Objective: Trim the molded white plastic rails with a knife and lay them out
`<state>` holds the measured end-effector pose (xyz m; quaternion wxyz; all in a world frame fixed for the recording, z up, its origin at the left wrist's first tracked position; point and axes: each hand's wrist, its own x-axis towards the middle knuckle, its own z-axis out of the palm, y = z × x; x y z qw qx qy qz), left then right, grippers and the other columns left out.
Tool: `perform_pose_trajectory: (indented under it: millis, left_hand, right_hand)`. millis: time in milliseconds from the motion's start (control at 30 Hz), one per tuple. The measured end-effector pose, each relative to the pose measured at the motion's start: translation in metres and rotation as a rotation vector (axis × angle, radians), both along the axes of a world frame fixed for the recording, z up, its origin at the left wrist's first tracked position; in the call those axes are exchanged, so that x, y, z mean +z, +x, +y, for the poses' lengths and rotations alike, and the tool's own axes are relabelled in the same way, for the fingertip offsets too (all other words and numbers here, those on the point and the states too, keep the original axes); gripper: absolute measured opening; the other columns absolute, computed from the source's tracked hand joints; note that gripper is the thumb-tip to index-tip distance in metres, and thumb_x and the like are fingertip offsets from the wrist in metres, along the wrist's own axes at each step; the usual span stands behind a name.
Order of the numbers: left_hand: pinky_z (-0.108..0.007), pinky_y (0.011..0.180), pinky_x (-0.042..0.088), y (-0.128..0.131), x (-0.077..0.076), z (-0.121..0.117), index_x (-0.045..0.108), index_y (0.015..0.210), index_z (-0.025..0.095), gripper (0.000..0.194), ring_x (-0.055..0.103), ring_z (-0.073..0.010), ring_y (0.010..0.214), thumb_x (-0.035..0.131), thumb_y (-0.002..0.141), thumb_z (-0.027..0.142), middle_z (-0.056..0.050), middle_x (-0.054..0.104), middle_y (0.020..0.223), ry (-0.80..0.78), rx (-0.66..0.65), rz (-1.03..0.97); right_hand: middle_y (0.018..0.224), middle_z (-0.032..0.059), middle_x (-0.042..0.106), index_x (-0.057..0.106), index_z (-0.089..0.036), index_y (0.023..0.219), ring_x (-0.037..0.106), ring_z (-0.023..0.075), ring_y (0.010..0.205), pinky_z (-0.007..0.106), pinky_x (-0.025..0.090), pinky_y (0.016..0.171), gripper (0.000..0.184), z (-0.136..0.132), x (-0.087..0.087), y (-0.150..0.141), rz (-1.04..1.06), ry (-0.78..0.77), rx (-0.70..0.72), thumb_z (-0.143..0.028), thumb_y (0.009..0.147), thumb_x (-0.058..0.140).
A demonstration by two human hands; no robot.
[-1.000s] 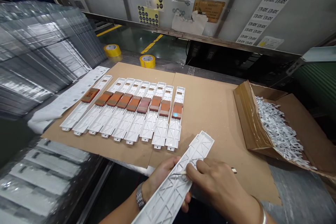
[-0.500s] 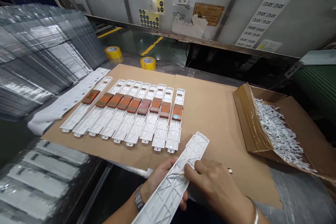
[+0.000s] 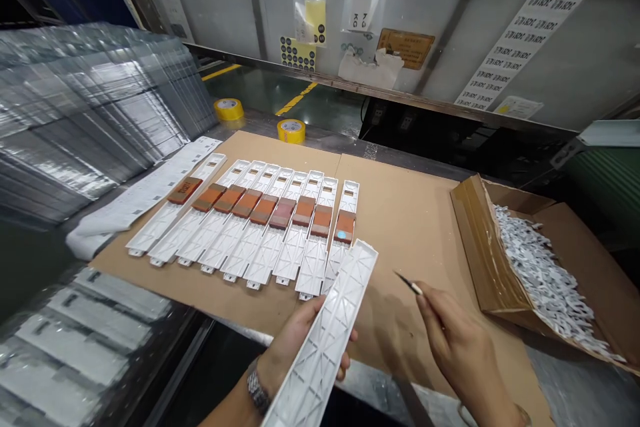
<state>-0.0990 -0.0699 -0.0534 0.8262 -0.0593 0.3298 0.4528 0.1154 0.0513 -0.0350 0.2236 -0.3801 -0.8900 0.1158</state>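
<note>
My left hand (image 3: 295,343) grips a long white plastic tray (image 3: 330,333) from underneath, its ribbed side up, tilted over the front edge of the cardboard sheet (image 3: 400,220). My right hand (image 3: 460,340) is closed on a thin pointed tool (image 3: 409,284), held apart to the right of the tray, tip pointing up-left. A row of several matching white trays (image 3: 260,227) lies flat on the cardboard, each with a reddish-brown block (image 3: 283,212) across its middle. The held tray's far end overlaps the rightmost tray of the row.
An open cardboard box (image 3: 480,253) of small white plastic pieces (image 3: 540,273) stands at the right. Stacks of clear-wrapped parts (image 3: 85,113) fill the left side. Two yellow tape rolls (image 3: 291,130) sit at the back, and a white label strip (image 3: 145,187) lies left of the row.
My right hand has lifted the pointed tool off the tray and moved right. The left hand has swung the tray leftward, toward the row.
</note>
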Motion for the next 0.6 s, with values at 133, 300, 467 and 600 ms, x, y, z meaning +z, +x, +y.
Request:
perform_pose_trajectory:
  millis: [133,300,467,600]
  left_hand:
    - [-0.020,0.052,0.045,-0.007,0.014,0.000,0.063,0.098,0.008,0.053,0.060,-0.0120,0.055,0.041,0.085,0.055,-0.009,0.066,0.070,0.070,0.269,0.151]
    - [-0.033,0.082,0.049,-0.007,0.013,-0.006,0.060,0.106,0.020,0.042,0.062,-0.0230,0.093,0.067,0.072,0.044,-0.010,0.068,0.100,0.225,0.721,0.379]
    - [-0.037,0.093,0.043,0.002,0.007,-0.010,0.060,0.106,0.027,0.036,0.057,-0.0241,0.107,0.070,0.072,0.034,-0.006,0.067,0.105,0.330,0.767,0.372]
    - [-0.039,0.095,0.042,0.010,0.008,-0.018,0.058,0.109,0.027,0.041,0.055,-0.0263,0.111,0.069,0.071,0.038,-0.007,0.066,0.108,0.333,0.858,0.391]
  right_hand:
    - [0.074,0.0066,0.057,0.060,-0.017,0.111,0.054,0.0220,0.070,0.035,0.045,0.065,0.037,0.024,-0.059,0.017,-0.186,0.118,-0.139,-0.036,0.095,0.032]
    - [0.090,0.0162,0.058,0.063,-0.014,0.109,0.053,0.0284,0.079,0.046,0.047,0.068,0.041,0.025,-0.066,0.006,-0.152,0.212,-0.176,-0.035,0.093,0.032]
    - [0.119,0.0116,0.051,0.047,-0.024,0.128,0.048,0.0253,0.109,0.039,0.048,0.084,0.039,-0.020,0.002,-0.050,0.137,0.047,0.370,-0.032,0.090,0.044]
    - [0.102,0.0103,0.057,0.052,-0.020,0.119,0.053,0.0212,0.093,0.034,0.050,0.075,0.032,-0.054,0.018,-0.097,0.299,0.004,0.566,-0.019,0.086,0.051]
